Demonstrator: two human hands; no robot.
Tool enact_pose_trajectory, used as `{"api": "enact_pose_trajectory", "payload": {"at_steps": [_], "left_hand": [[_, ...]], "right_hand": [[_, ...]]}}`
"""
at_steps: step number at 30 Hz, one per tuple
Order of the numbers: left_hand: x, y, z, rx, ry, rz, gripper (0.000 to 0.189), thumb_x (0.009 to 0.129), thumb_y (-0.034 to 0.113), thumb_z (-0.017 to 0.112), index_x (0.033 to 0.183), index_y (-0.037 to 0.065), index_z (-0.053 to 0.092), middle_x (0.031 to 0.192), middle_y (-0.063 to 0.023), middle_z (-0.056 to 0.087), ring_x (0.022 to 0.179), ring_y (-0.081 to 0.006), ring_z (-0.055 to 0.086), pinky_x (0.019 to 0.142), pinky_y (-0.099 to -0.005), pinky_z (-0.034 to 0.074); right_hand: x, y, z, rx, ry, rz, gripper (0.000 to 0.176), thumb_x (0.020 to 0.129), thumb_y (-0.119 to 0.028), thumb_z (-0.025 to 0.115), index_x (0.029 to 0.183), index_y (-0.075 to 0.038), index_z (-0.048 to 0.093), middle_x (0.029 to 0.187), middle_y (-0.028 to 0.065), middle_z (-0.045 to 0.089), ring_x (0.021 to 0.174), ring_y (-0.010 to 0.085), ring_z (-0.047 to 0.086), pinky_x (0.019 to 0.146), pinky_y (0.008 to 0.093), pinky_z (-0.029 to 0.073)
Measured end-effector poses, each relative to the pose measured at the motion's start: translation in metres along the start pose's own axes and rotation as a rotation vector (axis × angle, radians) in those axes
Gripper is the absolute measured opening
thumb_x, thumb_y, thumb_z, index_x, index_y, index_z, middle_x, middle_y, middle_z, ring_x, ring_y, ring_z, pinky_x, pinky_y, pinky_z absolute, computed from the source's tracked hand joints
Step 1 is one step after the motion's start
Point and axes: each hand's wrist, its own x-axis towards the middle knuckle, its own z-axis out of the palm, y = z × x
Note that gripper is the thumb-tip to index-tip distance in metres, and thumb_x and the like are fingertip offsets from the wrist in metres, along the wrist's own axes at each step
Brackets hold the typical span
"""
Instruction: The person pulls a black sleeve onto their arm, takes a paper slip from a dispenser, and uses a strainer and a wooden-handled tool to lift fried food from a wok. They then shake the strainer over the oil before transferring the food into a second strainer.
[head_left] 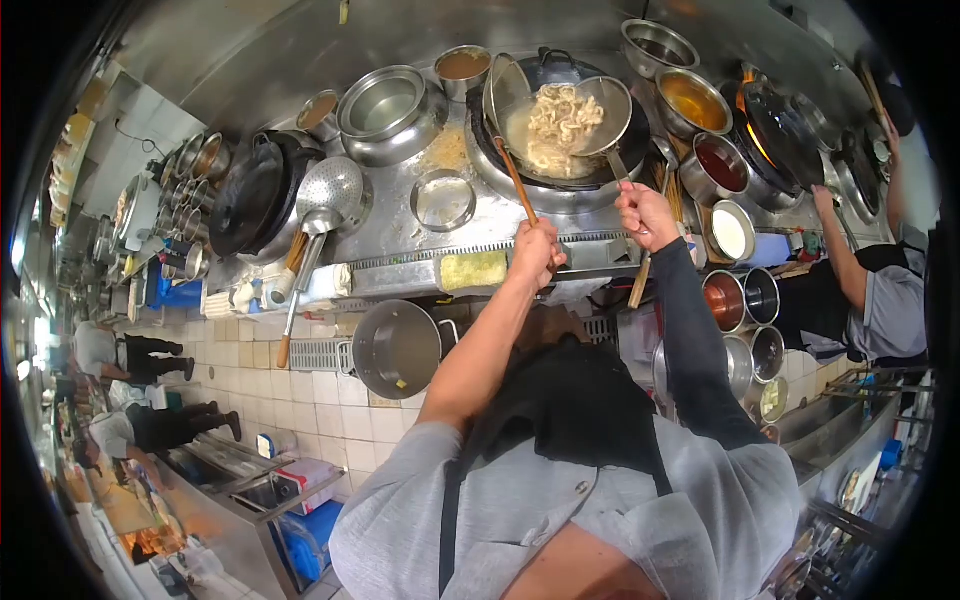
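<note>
My left hand (538,254) is closed round the wooden handle (518,180) of a strainer (506,92), whose mesh bowl stands tilted at the left of the wok. My right hand (646,215) grips the handle of a second strainer or ladle (610,112), which reaches over the wok from the right. Pale strips of food (562,120) lie heaped between the two tools, above and in the liquid of the wok (570,185). The exact contact between food and tools is unclear.
A perforated ladle (330,190), a steel pot (383,110) and a round dish (443,200) are left of the wok. Bowls of red sauce (718,168) and orange liquid (693,103) sit right. A large pot (396,348) stands below the counter. A co-worker (880,290) works at the far right.
</note>
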Motion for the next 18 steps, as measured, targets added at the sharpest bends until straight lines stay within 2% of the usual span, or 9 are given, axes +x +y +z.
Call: {"api": "enact_pose_trajectory", "payload": {"at_steps": [3, 6, 9, 12, 13, 15, 17, 18], "left_hand": [[-0.006, 0.009, 0.005, -0.054, -0.011, -0.014, 0.017, 0.089, 0.004, 0.056, 0.098, 0.009, 0.042, 0.069, 0.0004, 0.041, 0.049, -0.0086, 0.036, 0.042, -0.0273, 0.034], [-0.004, 0.017, 0.006, -0.056, -0.016, -0.027, 0.018, 0.089, 0.004, 0.057, 0.096, 0.009, 0.042, 0.067, 0.0011, 0.040, 0.048, -0.0083, 0.035, 0.041, -0.0270, 0.033], [0.001, 0.022, 0.003, -0.046, -0.025, -0.034, 0.018, 0.088, 0.003, 0.058, 0.096, 0.009, 0.042, 0.065, 0.0016, 0.039, 0.047, -0.0080, 0.035, 0.041, -0.0266, 0.032], [0.001, 0.027, -0.001, -0.029, -0.022, -0.016, 0.020, 0.087, 0.002, 0.058, 0.098, 0.009, 0.043, 0.064, 0.0019, 0.039, 0.047, -0.0078, 0.036, 0.041, -0.0263, 0.031], [-0.001, 0.029, -0.002, -0.024, -0.013, -0.003, 0.020, 0.087, 0.002, 0.058, 0.098, 0.010, 0.043, 0.064, 0.0019, 0.039, 0.047, -0.0077, 0.035, 0.041, -0.0263, 0.031], [-0.005, 0.035, -0.004, 0.002, 0.006, 0.027, 0.022, 0.087, 0.002, 0.058, 0.100, 0.010, 0.043, 0.064, 0.0021, 0.039, 0.047, -0.0077, 0.035, 0.041, -0.0264, 0.031], [-0.011, 0.039, -0.007, 0.043, 0.029, 0.059, 0.023, 0.086, 0.002, 0.058, 0.102, 0.010, 0.043, 0.065, 0.0022, 0.040, 0.047, -0.0076, 0.034, 0.042, -0.0265, 0.031], [-0.011, 0.041, -0.011, 0.054, 0.035, 0.070, 0.024, 0.086, 0.002, 0.058, 0.103, 0.010, 0.043, 0.065, 0.0022, 0.040, 0.047, -0.0076, 0.034, 0.042, -0.0265, 0.031]], "right_hand": [[-0.027, -0.014, 0.018, -0.190, 0.062, -0.083, 0.020, 0.092, 0.000, 0.045, 0.110, -0.007, 0.048, 0.071, 0.0050, 0.052, 0.041, 0.0071, 0.035, 0.033, 0.0245, 0.026], [-0.038, -0.018, 0.035, -0.417, 0.206, -0.145, 0.033, 0.091, -0.002, 0.048, 0.124, -0.003, 0.051, 0.071, 0.0048, 0.053, 0.041, 0.0093, 0.036, 0.034, 0.0261, 0.029], [-0.042, -0.017, 0.046, -0.631, 0.257, -0.221, 0.049, 0.089, -0.004, 0.049, 0.138, -0.001, 0.049, 0.073, 0.0058, 0.057, 0.042, 0.0119, 0.041, 0.035, 0.0293, 0.030], [-0.038, -0.012, 0.050, -0.769, 0.255, -0.240, 0.052, 0.088, -0.005, 0.050, 0.140, 0.000, 0.051, 0.075, 0.0082, 0.061, 0.046, 0.0156, 0.049, 0.039, 0.0336, 0.036], [-0.033, -0.008, 0.048, -0.873, 0.279, -0.297, 0.048, 0.087, -0.006, 0.050, 0.135, 0.001, 0.055, 0.073, 0.0102, 0.063, 0.051, 0.0173, 0.056, 0.045, 0.0355, 0.043], [-0.012, 0.005, 0.035, -1.067, 0.272, -0.486, 0.048, 0.087, -0.006, 0.051, 0.134, 0.001, 0.056, 0.073, 0.0115, 0.064, 0.051, 0.0181, 0.057, 0.048, 0.0358, 0.046], [-0.003, 0.014, 0.023, -1.081, 0.265, -0.524, 0.048, 0.088, -0.007, 0.051, 0.134, 0.001, 0.056, 0.073, 0.0118, 0.064, 0.050, 0.0182, 0.056, 0.048, 0.0357, 0.046], [-0.017, 0.010, 0.040, -0.999, 0.265, -0.469, 0.047, 0.088, -0.007, 0.051, 0.135, 0.000, 0.056, 0.073, 0.0114, 0.063, 0.049, 0.0178, 0.055, 0.046, 0.0354, 0.044]]}}
